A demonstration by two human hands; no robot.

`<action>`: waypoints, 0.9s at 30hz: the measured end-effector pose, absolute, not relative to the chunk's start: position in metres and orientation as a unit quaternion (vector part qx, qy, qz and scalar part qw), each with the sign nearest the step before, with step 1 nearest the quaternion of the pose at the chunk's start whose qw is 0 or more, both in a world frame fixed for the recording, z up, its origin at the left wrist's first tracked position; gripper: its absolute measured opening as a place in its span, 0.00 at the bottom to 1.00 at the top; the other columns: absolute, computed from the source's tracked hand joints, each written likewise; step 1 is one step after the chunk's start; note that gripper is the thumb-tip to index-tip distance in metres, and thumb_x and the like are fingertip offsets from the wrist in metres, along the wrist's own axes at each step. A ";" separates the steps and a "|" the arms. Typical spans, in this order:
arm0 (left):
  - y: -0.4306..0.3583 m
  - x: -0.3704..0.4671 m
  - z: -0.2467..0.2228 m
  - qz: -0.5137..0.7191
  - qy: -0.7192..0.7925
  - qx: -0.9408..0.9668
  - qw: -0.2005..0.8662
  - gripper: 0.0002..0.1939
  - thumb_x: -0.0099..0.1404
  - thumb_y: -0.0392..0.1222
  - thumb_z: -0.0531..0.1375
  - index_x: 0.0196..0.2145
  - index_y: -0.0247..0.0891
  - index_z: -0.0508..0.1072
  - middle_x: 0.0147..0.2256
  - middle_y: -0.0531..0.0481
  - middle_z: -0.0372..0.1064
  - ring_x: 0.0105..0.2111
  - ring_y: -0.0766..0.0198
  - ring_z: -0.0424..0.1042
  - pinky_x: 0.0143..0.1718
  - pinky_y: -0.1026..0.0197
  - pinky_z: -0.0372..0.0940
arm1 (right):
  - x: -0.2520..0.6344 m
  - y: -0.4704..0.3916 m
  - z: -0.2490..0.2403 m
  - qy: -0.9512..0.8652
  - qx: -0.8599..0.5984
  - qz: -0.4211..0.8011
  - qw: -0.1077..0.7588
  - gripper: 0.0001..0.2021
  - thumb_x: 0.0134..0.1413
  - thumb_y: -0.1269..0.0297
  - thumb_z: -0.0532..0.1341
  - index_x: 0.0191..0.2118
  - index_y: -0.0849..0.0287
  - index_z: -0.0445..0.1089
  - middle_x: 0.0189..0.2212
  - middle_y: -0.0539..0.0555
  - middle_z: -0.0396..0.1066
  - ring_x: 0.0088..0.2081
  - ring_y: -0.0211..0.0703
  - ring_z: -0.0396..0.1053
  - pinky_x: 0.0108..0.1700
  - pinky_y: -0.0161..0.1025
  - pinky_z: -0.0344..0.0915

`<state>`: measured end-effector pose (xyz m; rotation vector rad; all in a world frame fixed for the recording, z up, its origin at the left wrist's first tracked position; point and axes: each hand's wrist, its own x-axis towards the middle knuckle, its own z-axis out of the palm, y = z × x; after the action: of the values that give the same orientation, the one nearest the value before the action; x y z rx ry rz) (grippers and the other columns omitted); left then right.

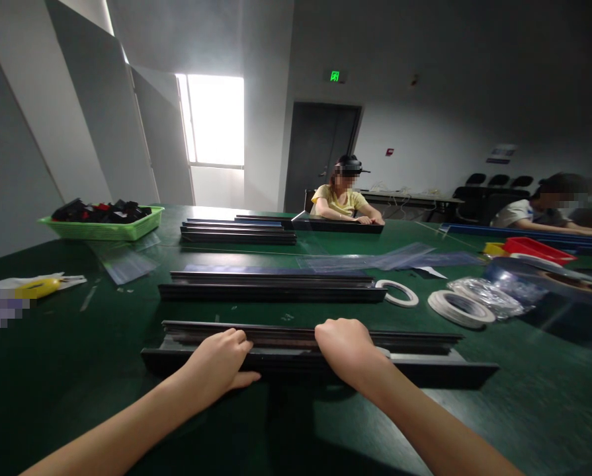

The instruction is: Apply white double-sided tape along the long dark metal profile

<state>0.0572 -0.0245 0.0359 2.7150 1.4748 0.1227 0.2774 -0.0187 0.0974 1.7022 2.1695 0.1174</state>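
Note:
A long black channel-shaped profile [439,373] lies crosswise on the green table nearest me, with a pale strip showing inside its right part. My left hand [221,360] grips its near wall left of the middle, fingers over the edge and thumb on the near side. Right of the middle, my right hand [348,347] is closed over the same profile, knuckles up; its fingertips are hidden. Behind it lies a second black profile [276,293], its right end beside a roll of white tape [399,294].
Farther back is a stack of profiles [239,235]. A green basket [107,228] of black parts stands back left. Tape rolls [461,309], clear film [375,259] and a red tray [538,251] are at right. Two people sit across the table; a yellow-handled tool [38,287] lies left.

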 end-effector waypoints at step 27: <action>-0.033 0.046 0.056 -0.021 0.565 0.819 0.099 0.16 0.61 0.49 0.59 0.40 0.36 0.78 0.38 0.40 0.76 0.40 0.50 0.75 0.43 0.55 0.67 | 0.277 -0.023 0.103 0.777 0.597 0.028 0.199 0.11 0.47 0.76 0.62 0.38 0.64 0.77 0.37 0.65 0.77 0.40 0.53 0.75 0.39 0.40 0.68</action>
<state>0.0459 -0.0329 0.0559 2.4216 1.6717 -0.0617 0.2766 -0.0229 0.1028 1.6689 2.1729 0.0797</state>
